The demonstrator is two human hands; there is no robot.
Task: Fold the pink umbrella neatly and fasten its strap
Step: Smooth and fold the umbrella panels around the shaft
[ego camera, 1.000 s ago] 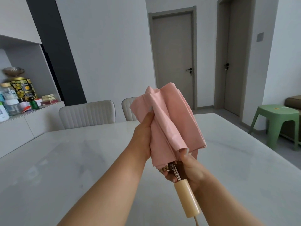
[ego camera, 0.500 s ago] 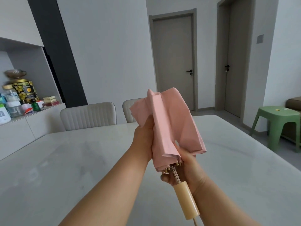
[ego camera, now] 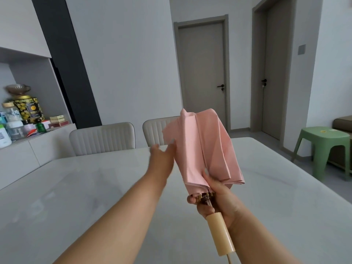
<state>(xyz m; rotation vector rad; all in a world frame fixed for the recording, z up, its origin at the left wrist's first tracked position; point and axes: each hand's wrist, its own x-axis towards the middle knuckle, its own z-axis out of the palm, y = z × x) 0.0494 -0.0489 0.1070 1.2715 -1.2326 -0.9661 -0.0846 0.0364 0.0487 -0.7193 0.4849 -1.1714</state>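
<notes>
While held upright above the pale table [ego camera: 80, 197], collapsed but loose: pink umbrella [ego camera: 202, 149] at centre, canopy flaring toward one o'clock, pleats uneven, one flap [ego camera: 169, 131] sticking out at ten o'clock. Right hand [ego camera: 219, 204] wrapped around the shaft just above the cream handle [ego camera: 221, 235], thumb pressing the fabric hem, fingers curled beneath the rib tips [ego camera: 202, 197]. Left hand [ego camera: 162, 159] spread open, blurred, gripping nothing, fingertips right at the loose flap, contact hard to tell. No strap in sight, likely buried among the folds.

Risks from here, as a judgement: pleats bunching if wrapped before being smoothed one by one, giving a fat, lopsided roll the strap may not reach around. Slippery fabric springing back out once the open hand lets off. Rib tips snagging cloth or pinching fingers near the hem. Shaft twisting in a one-handed grip while the other hand winds.

Materials: thin matte cloth, soft creases, sharp fold lines along the ribs; handle smooth, rounded, cylinder-shaped, cord trailing at six o'clock; metal shaft, small wooden-looking rib caps; tabletop glossy, marble-like, faintly reflective.
</notes>
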